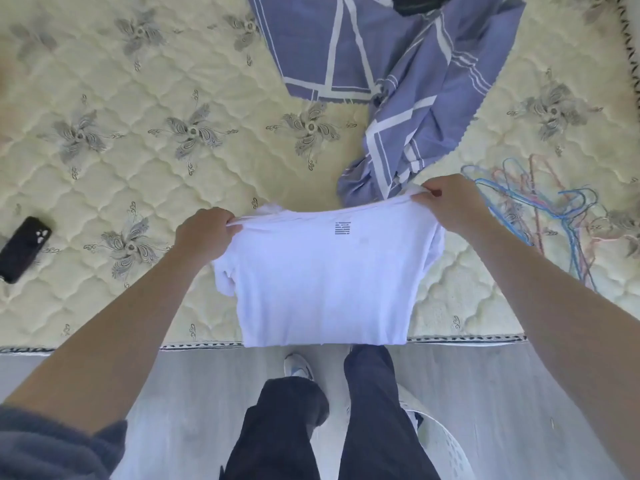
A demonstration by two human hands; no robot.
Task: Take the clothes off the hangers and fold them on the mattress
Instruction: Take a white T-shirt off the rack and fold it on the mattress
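T-shirt (322, 282): white, folded double and held up by its top edge; a small block of dark printed lines sits near the top middle; its lower edge hangs level with the near border of the bed
Left hand (204, 233): fingers curled round the upper left corner, cloth bunched in the grip
Right hand (450, 200): thumb and fingers pinching the upper right corner, the top edge drawn taut between the two grips
Mattress (138, 168): cream, quilted, with grey floral motifs
Striped cloth (398, 81): blue-violet with white stripes, lying crumpled beyond the T-shirt, its near end just behind the taut top edge
Hangers (540, 216): thin blue and pink wire ones, loosely heaped on the quilting to the right of the T-shirt
Phone (24, 249): dark, lying flat at the far left, well apart from the T-shirt
Floor (519, 393): pale grey boards; the person's legs in dark trousers and a light shoe stand on it
Basket (440, 441): white, perforated, only partly in view beside the right leg
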